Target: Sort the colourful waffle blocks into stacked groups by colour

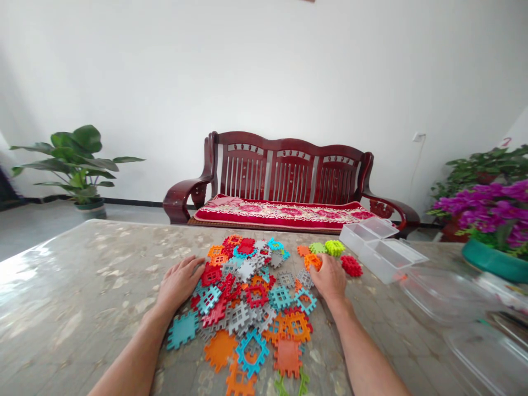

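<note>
I find a mixed heap of interlocking plates [246, 269] across the middle of the worktop [103, 286], between both hands. Judged by layout, little is done: a lime stack [334, 248] and a red stack [351, 266] stand apart near the clear box [369, 259]; most plates lie loose. My left hand [180, 280] rests open at the heap's edge, grip unloaded. My right hand [331, 276] curls at an orange piece [312, 260]; I cannot tell whether its grip is closed.

Bare left hand [180, 281], right hand [331, 279], bare forearms [138, 344]
</note>
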### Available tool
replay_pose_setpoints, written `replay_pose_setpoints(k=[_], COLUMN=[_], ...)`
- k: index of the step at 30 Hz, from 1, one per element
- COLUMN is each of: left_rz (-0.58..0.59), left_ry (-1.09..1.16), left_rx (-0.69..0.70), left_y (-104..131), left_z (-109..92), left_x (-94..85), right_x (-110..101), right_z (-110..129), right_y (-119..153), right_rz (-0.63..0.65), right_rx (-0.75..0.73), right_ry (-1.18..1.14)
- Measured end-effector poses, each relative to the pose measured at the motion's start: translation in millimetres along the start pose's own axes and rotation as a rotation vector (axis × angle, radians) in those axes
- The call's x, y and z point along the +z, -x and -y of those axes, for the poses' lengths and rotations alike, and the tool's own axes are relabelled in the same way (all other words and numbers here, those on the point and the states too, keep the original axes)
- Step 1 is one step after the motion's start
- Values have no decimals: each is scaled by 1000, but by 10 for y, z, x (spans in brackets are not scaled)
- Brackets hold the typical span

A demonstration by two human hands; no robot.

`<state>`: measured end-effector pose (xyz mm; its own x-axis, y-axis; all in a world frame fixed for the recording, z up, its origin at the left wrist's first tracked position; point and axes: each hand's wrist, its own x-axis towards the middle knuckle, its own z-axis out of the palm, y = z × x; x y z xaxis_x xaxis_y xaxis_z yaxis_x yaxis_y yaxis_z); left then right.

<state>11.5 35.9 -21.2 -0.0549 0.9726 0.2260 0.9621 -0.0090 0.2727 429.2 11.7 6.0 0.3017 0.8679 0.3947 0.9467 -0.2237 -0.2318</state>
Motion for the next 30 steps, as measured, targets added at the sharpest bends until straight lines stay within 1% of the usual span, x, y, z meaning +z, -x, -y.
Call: replay_pose_setpoints(k=[4, 6, 8, 11, 13, 16, 19, 24, 27, 30], left_rz=[-5, -10, -18, -22, -15, -3, -4, -14, -14, -6], left_ry=[-1, 0, 5, 9, 9, 9, 6, 4, 4, 3], left_rx=[-2, -2, 2, 7, 6, -2, -2, -3, -6, -4], left_y=[-2, -4, -6, -8, -9, -7, -1, 6, 2, -3], left_z=[6, 12, 19, 28, 29, 24, 13, 7, 11, 14], left_x=[10, 16, 23, 31, 30, 21, 12, 12, 16, 20], right_x=[-26, -26, -20, 5, 30, 59, 49, -4, -14, -13], right_z=[14, 9, 2, 13, 54, 167, 284, 346, 343, 356], right_y=[18, 21, 21, 33, 59, 128, 194, 218, 209, 207], right_rz=[48, 36, -15, -115, -123, -59, 10, 166, 223, 274], right_rx=[3, -1, -15, -98, -201, -345, -413, -422, -426, -452], right_ry=[28, 27, 11, -85, -189, -306, -337, -299, -255, -262])
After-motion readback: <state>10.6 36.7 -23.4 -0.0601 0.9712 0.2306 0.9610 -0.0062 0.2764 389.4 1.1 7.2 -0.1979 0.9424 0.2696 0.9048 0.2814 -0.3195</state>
